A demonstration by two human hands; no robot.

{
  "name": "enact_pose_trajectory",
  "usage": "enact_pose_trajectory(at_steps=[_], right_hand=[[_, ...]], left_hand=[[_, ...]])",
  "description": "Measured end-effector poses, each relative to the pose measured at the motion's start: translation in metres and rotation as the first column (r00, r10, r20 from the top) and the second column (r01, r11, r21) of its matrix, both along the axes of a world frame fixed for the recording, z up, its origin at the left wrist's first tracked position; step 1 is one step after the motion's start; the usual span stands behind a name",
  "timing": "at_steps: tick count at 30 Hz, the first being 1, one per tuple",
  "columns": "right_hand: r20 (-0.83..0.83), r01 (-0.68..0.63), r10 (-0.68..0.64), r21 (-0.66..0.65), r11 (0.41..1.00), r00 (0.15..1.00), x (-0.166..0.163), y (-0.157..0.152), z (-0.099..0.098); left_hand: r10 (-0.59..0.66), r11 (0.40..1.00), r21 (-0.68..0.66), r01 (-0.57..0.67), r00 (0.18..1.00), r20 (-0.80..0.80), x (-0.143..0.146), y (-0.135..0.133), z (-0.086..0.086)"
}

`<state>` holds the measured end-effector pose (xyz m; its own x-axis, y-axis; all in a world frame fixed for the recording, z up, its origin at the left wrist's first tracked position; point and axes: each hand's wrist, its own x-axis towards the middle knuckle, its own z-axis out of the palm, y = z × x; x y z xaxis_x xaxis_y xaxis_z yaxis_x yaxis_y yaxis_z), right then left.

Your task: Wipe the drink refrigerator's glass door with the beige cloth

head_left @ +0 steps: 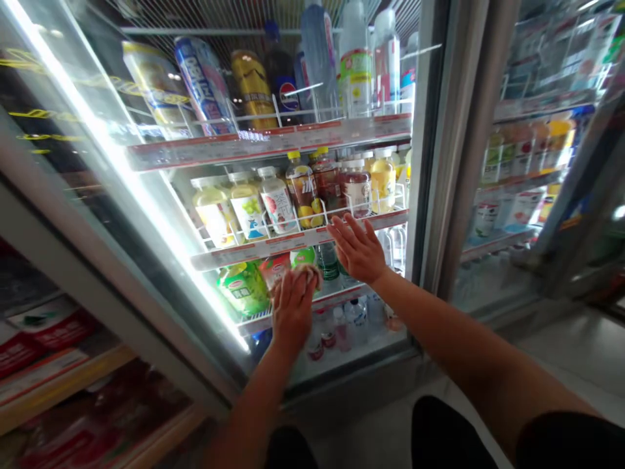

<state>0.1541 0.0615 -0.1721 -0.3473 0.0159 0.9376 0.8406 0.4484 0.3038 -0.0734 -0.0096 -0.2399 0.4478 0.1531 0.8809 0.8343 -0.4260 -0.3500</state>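
My left hand [293,309] holds a crumpled light-coloured cloth [308,272] under its fingers, in front of the lower shelf of a lit drinks fridge. The cloth seems pressed against the glass door [312,374], where reflections show. Higher and to the right, my right hand [359,251] lies flat with its fingers stretched, seemingly on the same glass, and holds nothing. Behind it runs the price-label rail [273,245] of the middle shelf. A green packet [243,288] stands behind the glass left of the cloth. Part of a red packet is hidden by my left hand.
Bottles such as a yellow-capped tea bottle [305,189] line the middle shelf; cans [202,85] and tall bottles [355,62] fill the upper one. A metal door frame [446,150] divides this fridge from another at right. Shelves with red packages [53,332] stand at left.
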Motion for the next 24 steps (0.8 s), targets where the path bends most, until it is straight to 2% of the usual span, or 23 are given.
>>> enact_pose_trajectory(at_steps=[2, 4, 6, 9, 11, 14, 16, 18, 20, 24], right_hand=[[0.001, 0.008, -0.008, 0.015, 1.000, 1.000, 0.000, -0.001, 0.001], [0.009, 0.014, -0.015, 0.020, 1.000, 1.000, 0.000, -0.002, 0.002], [0.016, 0.019, -0.020, 0.033, 0.999, 1.000, 0.001, -0.003, 0.002], [0.013, 0.020, -0.021, 0.037, 0.999, 1.000, 0.001, -0.003, 0.001], [0.005, 0.017, -0.017, -0.003, 1.000, 1.000, 0.001, -0.002, 0.000], [0.003, 0.001, -0.001, -0.047, 0.999, 1.000, 0.001, -0.001, -0.002], [0.002, -0.008, 0.008, -0.045, 0.999, 1.000, 0.002, 0.000, -0.003], [0.002, -0.010, 0.010, -0.066, 0.998, 1.000, 0.002, 0.000, -0.004], [0.002, -0.010, 0.010, -0.110, 0.994, 1.000, 0.003, 0.000, -0.004], [-0.005, -0.018, 0.018, -0.137, 0.990, 1.000, 0.003, -0.001, -0.004]], left_hand=[[-0.056, 0.995, -0.085, 0.045, 0.990, -0.131, -0.004, -0.008, -0.022], [-0.092, 0.987, -0.150, 0.060, 0.972, -0.218, -0.010, -0.013, -0.034], [-0.068, 0.990, -0.136, 0.041, 0.978, -0.195, -0.018, -0.014, -0.027], [0.002, 0.999, -0.039, -0.004, 0.999, -0.051, -0.029, -0.009, -0.001], [0.033, 0.999, -0.001, -0.033, 0.999, 0.032, -0.034, -0.007, 0.007], [0.038, 0.999, -0.031, -0.037, 0.999, 0.020, -0.038, -0.013, -0.010], [0.010, 0.996, -0.083, -0.018, 0.996, -0.091, -0.044, -0.020, -0.027], [-0.008, 0.994, -0.109, -0.012, 0.984, -0.177, -0.056, -0.025, -0.033], [0.025, 0.997, -0.074, -0.036, 0.988, -0.150, -0.070, -0.026, -0.024], [0.121, 0.992, 0.028, -0.122, 0.992, 0.017, -0.091, -0.023, 0.002]])
